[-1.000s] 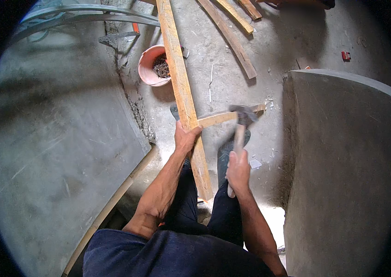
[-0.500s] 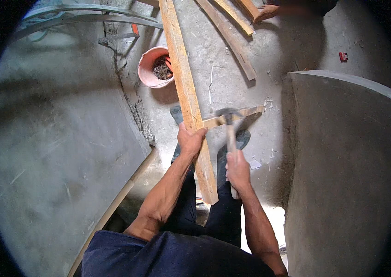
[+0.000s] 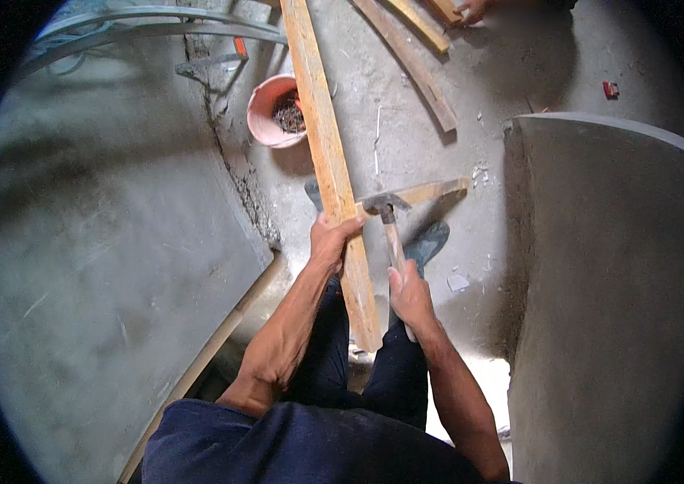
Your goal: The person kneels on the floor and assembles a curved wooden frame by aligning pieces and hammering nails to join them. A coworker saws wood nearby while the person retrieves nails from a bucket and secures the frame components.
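A long timber beam [image 3: 322, 133] runs from the far edge down between my knees. My left hand [image 3: 334, 239] is wrapped round it in its lower half, thumb over the right side. In my right hand [image 3: 411, 294] is a claw hammer [image 3: 391, 230], gripped by its pale wooden handle. The hammer's dark head is close to the beam's right side, over the near end of a shorter wood piece [image 3: 435, 190] that juts out to the right. Whether the head touches the wood I cannot tell.
A pink bucket [image 3: 262, 121] holding what look like nails stands left of the beam. Several loose boards [image 3: 410, 68] lie at the far side, where another person's hand [image 3: 473, 10] touches one. Concrete slabs [image 3: 116, 242] flank both sides. A small red packet [image 3: 611, 89] lies far right.
The hammer head has moved left, closer to the beam, and my right hand has shifted slightly with it. My left hand keeps its hold. The other person's hand has moved slightly up and right.
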### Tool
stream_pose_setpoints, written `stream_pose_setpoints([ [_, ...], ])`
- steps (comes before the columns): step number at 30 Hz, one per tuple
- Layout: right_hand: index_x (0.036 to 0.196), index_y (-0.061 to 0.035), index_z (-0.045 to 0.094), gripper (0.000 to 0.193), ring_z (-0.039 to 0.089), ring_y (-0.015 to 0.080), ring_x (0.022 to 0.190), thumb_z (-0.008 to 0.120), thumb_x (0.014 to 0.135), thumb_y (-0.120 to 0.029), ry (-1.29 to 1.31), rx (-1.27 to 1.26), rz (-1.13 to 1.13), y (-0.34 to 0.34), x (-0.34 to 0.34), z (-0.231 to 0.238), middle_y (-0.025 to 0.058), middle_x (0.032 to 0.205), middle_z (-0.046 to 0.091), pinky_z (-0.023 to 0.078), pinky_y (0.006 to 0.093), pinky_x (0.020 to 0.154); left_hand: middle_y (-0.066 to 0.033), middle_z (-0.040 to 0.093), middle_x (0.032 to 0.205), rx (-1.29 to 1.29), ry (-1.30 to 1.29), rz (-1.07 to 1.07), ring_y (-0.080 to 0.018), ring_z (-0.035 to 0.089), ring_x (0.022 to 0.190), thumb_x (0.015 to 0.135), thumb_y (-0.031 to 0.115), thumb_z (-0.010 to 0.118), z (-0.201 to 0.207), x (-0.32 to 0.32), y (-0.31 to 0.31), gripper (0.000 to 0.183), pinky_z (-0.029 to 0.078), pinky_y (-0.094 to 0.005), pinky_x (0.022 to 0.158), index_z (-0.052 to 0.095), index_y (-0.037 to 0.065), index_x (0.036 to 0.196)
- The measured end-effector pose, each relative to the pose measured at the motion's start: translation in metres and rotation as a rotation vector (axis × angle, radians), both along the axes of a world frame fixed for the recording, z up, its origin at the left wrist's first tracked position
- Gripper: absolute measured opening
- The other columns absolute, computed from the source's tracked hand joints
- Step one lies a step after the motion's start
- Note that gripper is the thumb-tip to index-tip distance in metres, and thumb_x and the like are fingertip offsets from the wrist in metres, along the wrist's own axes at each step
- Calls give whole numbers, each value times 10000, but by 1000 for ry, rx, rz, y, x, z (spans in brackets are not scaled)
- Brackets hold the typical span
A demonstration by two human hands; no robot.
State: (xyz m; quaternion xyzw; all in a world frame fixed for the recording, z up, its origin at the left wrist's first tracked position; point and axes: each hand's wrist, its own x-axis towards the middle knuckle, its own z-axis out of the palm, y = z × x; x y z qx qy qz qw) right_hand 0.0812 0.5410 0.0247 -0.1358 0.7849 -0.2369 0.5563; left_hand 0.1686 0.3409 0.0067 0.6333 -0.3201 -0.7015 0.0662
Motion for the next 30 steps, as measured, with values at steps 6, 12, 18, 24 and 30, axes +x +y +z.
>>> stream_pose_setpoints([
  [6,1171,-59,574,297,684,405,737,585,1061,-335,38,-97,-252,-3,-43,45,194,830,689,558,518,688,-95,697,1094,104,-9,-138,-205,685,935,874,197,842,-7,14,-11,538,589,-394,820,600,5,1314],
  [12,1154,-48,577,225,636,339,660,543,1079,-257,101,-847,-865,12,-29,36,149,774,633,573,463,660,-76,667,1139,-98,0,-94,-177,646,988,959,386,774,-24,23,9,593,556,-364,873,552,12,1361],
  [18,1126,-5,535,335,661,578,960,611,1043,-321,-14,-4,57,-1,3,-12,377,990,686,526,636,801,-102,674,1216,-341,60,-166,-180,635,1056,994,334,727,-11,31,10,528,534,-373,921,573,-12,1362],
  [24,1131,-33,530,313,701,436,737,585,1071,-336,146,-142,-73,-7,-44,38,244,832,698,551,516,616,-90,662,1127,-166,-86,-122,-178,599,994,1010,480,701,-28,40,7,622,524,-377,887,573,-29,1344],
  [30,1055,-43,560,232,592,276,557,578,1062,-274,46,-854,-1234,-8,-20,57,131,711,575,562,427,603,-105,673,1153,-208,-116,-187,-190,608,1023,1020,509,683,-40,49,5,653,520,-377,913,569,-44,1349],
])
